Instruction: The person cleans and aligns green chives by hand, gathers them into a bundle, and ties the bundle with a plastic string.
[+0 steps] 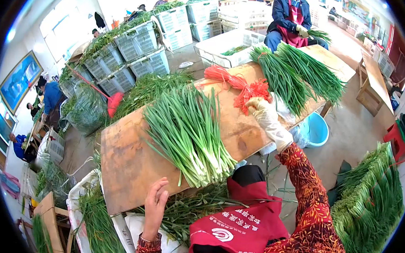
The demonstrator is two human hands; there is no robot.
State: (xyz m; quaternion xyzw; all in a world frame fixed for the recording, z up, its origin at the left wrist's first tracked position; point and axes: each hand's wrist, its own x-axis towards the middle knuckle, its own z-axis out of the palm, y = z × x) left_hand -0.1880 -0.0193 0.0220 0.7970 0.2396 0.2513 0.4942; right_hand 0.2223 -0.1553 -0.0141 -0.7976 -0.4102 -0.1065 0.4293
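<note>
A spread pile of garlic chives lies on the wooden board in front of me, its pale cut ends towards me. My left hand, bare, is raised beside the board's near edge with its fingers stretched out and nothing in them. At the right, my right hand wears a cream glove. Its fingers are closed at the end of a bunch of red plastic ties lying across the board. Behind that hand rest two large bundles of chives, their leaves hanging past the board's right edge.
A light blue bucket stands below the board's right side. Stacked chives fill the lower right. Loose greens lie in a white crate at lower left. Across the board sits a co-worker holding chives. Stacked crates stand behind.
</note>
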